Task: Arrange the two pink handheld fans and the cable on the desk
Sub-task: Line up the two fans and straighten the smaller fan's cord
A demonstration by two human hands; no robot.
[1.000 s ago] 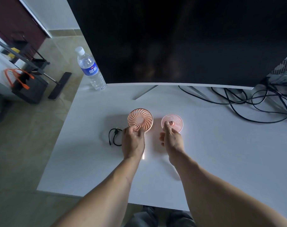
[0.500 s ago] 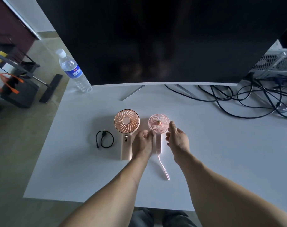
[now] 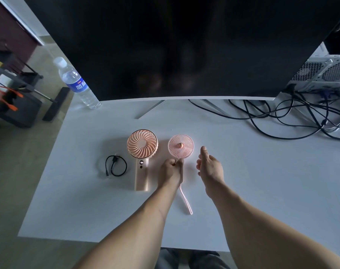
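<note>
Two pink fans lie flat on the white desk (image 3: 262, 181). The larger fan (image 3: 142, 146) is on the left, its thick handle pointing toward me. The smaller fan (image 3: 180, 146) lies just right of it, with a thin pink wrist strap (image 3: 186, 200) trailing toward me. My left hand (image 3: 171, 171) is curled over the smaller fan's handle, hiding it. My right hand (image 3: 209, 166) hovers open just right of that fan, touching nothing. A short black cable (image 3: 115, 166) lies coiled left of the larger fan.
A large dark monitor (image 3: 175, 45) stands at the back on thin metal legs. A water bottle (image 3: 76, 84) is at the back left corner. Tangled black cables (image 3: 291, 117) and a computer case (image 3: 324, 72) are at the back right. The desk's left edge drops to floor.
My left hand let go of the larger fan and moved right onto the smaller fan's handle. My right hand came off the smaller fan's head and opened beside it.
</note>
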